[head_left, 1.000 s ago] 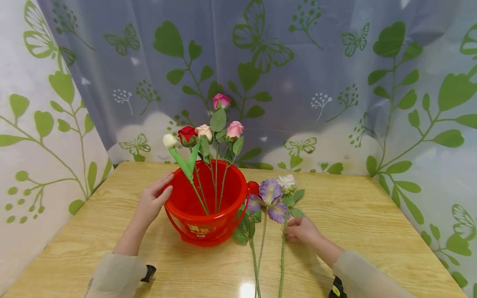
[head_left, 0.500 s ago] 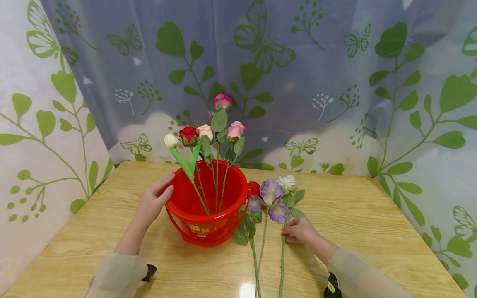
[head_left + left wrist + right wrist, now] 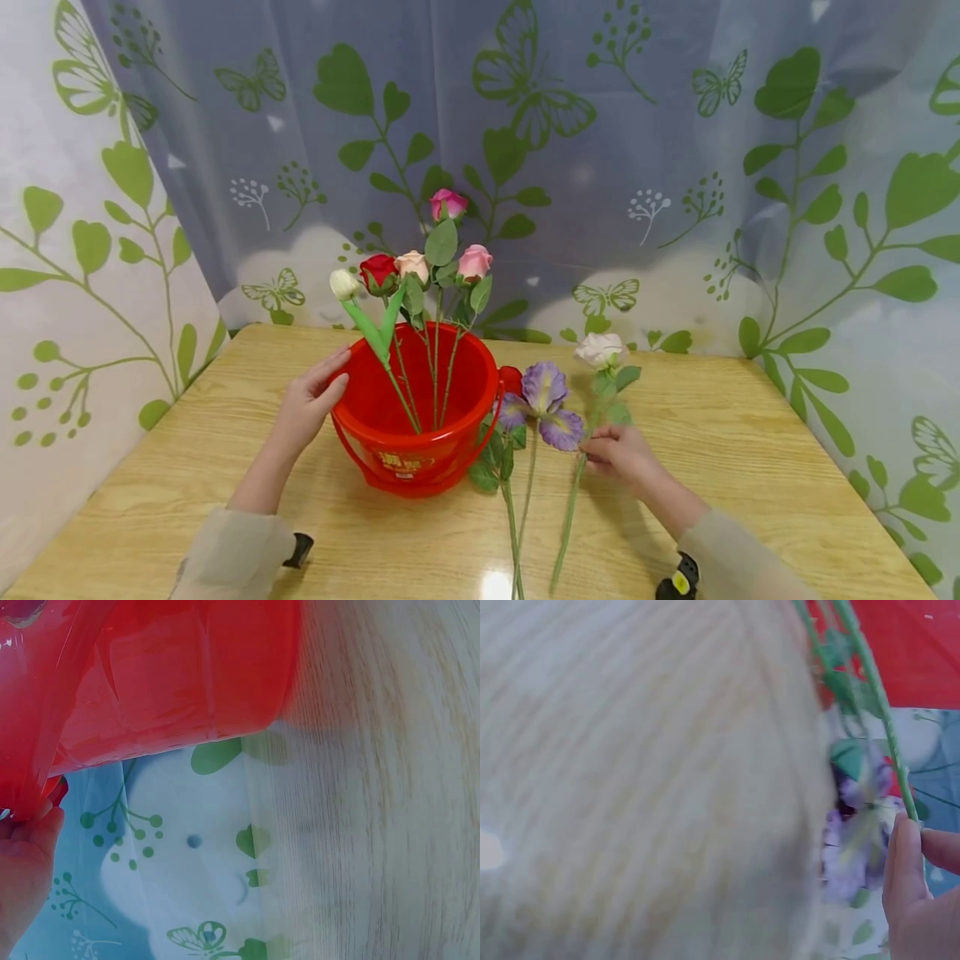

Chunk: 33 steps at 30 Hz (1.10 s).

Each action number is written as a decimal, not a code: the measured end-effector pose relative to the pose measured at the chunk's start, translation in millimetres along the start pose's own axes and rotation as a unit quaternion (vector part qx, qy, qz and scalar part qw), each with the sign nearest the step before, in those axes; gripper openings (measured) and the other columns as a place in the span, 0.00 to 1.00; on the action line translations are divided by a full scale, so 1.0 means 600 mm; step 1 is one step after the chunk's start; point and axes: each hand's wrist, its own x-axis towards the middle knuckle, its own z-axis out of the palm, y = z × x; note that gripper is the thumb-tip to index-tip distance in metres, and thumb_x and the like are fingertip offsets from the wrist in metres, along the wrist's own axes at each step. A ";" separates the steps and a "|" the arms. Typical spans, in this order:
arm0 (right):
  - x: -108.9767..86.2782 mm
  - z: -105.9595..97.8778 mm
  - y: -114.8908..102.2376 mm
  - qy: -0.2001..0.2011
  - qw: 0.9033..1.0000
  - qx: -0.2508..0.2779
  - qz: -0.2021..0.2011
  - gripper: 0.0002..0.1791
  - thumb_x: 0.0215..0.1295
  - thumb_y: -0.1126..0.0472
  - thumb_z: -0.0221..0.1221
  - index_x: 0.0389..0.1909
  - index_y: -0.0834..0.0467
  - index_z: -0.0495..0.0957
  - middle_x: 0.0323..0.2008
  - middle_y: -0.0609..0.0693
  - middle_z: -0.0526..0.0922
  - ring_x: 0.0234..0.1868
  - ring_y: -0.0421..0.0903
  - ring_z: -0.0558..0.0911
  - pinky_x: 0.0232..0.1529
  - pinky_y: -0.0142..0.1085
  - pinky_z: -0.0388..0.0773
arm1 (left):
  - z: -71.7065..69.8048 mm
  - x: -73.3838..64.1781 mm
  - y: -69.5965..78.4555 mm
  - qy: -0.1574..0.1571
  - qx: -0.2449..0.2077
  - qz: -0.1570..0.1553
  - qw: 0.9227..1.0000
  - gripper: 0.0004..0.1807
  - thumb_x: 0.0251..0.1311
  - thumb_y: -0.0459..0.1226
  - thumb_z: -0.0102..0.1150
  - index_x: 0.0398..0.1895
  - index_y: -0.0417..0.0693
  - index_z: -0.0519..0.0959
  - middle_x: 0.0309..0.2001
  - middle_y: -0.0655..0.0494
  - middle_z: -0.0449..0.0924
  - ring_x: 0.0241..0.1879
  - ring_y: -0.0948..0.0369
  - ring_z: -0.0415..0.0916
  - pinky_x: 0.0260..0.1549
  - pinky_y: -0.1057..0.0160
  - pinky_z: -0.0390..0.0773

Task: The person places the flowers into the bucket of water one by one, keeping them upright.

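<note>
My right hand (image 3: pixel 618 450) pinches the green stem of a white rose (image 3: pixel 602 351) between thumb and fingers, with the stem lifted at a slant. In the right wrist view, that stem (image 3: pixel 881 712) runs up from the fingertips. My left hand (image 3: pixel 307 404) rests against the left rim of a red bucket (image 3: pixel 405 462), its fingers fairly straight. Inside the bucket stand a white tulip (image 3: pixel 344 285), a red rose (image 3: pixel 378 273), a peach rose (image 3: pixel 412 265), a pink rose (image 3: pixel 474 262) and a magenta rose (image 3: pixel 447 204).
Right of the bucket lie a purple iris (image 3: pixel 545 387) and another red rose (image 3: pixel 511 380), partly hidden, their stems crossing toward the front edge. The wooden table (image 3: pixel 720 433) backs onto a patterned curtain (image 3: pixel 577 175).
The right hand has raised the white rose and shifted it right, away from the iris; its stem now slants. The left hand and the bucket have stayed put.
</note>
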 end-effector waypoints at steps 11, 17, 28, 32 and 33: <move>-0.028 -0.007 -0.069 0.001 0.997 -0.016 -0.074 0.20 0.61 0.70 0.50 0.51 0.76 0.58 0.37 0.59 0.76 0.33 0.41 0.79 0.38 0.35 0.77 | -0.001 -0.001 0.002 -0.002 -0.007 -0.010 1.000 0.18 0.56 0.22 0.47 0.51 0.21 0.66 0.56 0.31 0.63 0.56 0.40 0.58 0.45 0.82 0.61; -0.041 0.002 -0.112 -0.001 0.994 -0.028 -0.108 0.19 0.61 0.68 0.52 0.49 0.74 0.61 0.32 0.50 0.78 0.33 0.40 0.79 0.40 0.38 0.76 | -0.001 0.000 0.002 -0.003 -0.003 -0.009 1.000 0.18 0.56 0.22 0.47 0.51 0.22 0.67 0.55 0.31 0.63 0.56 0.41 0.58 0.45 0.83 0.61; -0.049 0.026 -0.190 -0.012 0.985 -0.014 -0.171 0.15 0.61 0.68 0.53 0.46 0.72 0.64 0.34 0.54 0.76 0.34 0.40 0.79 0.40 0.37 0.76 | -0.002 0.001 0.002 -0.009 0.001 -0.014 1.000 0.18 0.57 0.23 0.47 0.52 0.22 0.66 0.56 0.31 0.63 0.56 0.41 0.58 0.45 0.83 0.61; -0.051 0.036 -0.219 -0.012 0.980 -0.005 -0.196 0.15 0.61 0.68 0.53 0.45 0.71 0.64 0.35 0.56 0.75 0.35 0.42 0.79 0.41 0.38 0.76 | -0.003 0.000 0.000 -0.010 -0.001 -0.011 1.000 0.19 0.57 0.24 0.47 0.52 0.22 0.66 0.56 0.31 0.63 0.56 0.41 0.58 0.45 0.83 0.61; -0.051 0.039 -0.225 -0.011 0.979 -0.001 -0.201 0.15 0.61 0.67 0.53 0.45 0.71 0.64 0.34 0.55 0.75 0.35 0.42 0.79 0.41 0.38 0.76 | -0.003 0.000 0.000 -0.009 -0.001 -0.011 1.000 0.19 0.57 0.24 0.47 0.52 0.22 0.66 0.56 0.31 0.63 0.56 0.41 0.58 0.45 0.83 0.61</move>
